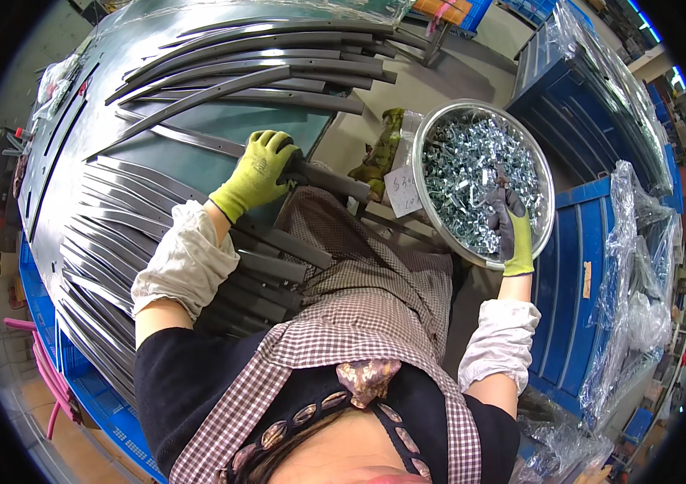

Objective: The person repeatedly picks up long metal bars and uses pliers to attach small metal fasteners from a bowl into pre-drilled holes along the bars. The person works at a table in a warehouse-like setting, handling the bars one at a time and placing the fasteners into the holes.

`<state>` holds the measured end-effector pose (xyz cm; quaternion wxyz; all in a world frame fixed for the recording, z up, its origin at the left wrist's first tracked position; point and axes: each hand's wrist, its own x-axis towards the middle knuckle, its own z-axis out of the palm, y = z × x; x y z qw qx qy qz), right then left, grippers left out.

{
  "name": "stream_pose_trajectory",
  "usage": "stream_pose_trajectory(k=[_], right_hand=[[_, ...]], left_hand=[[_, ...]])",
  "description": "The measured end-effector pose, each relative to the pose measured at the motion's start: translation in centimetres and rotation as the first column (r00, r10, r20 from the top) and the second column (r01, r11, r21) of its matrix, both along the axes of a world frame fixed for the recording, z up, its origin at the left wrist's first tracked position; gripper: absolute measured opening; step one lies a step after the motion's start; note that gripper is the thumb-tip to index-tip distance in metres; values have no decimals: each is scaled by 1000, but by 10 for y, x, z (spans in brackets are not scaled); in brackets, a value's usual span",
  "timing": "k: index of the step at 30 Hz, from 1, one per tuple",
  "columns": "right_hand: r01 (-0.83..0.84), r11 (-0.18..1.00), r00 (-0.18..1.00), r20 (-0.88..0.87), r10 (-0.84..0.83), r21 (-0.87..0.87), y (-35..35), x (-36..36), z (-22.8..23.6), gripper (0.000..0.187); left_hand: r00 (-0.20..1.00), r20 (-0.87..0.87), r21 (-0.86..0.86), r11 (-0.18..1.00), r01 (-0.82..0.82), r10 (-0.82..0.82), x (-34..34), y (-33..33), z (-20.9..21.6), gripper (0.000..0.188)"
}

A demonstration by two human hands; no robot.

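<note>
Left of me: long curved grey metal strips (222, 89) stacked side by side on a broad work surface (222, 129). My left hand (261, 169) lies on one strip's near end. Right of me: round shiny metal bowl (440, 121), small silvery metal fasteners (472, 173) inside; my right hand (511, 230) is in them. Blue metal crates (577, 266) beyond the bowl, further right.

Bright even light, glare on metal, fisheye-bent dark rim.
</note>
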<state>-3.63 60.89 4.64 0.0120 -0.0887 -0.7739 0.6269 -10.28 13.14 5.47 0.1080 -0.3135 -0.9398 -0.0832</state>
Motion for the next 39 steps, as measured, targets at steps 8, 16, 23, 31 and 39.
stream_pose_trajectory(k=[8, 16, 23, 31, 39], right_hand=[[79, 995, 995, 54, -82, 55, 1, -5, -15, 15], [122, 987, 992, 44, -118, -109, 17, -5, -33, 22], [-62, 991, 997, 33, 67, -116, -53, 20, 12, 12], [-388, 908, 919, 10, 395, -157, -173, 77, 26, 21], [-483, 875, 871, -129, 474, -46, -171, 56, 4, 51]], left_hand=[[987, 155, -24, 999, -31, 35, 1, -3, -1, 61], [990, 139, 36, 999, -14, 9, 13, -2, 8, 55], [953, -49, 172, 937, 303, -299, 50, 33, 37, 58], [883, 145, -35, 890, 456, -446, 94, 76, 22, 48], [839, 201, 230, 857, 462, -506, 84, 68, 36, 39]])
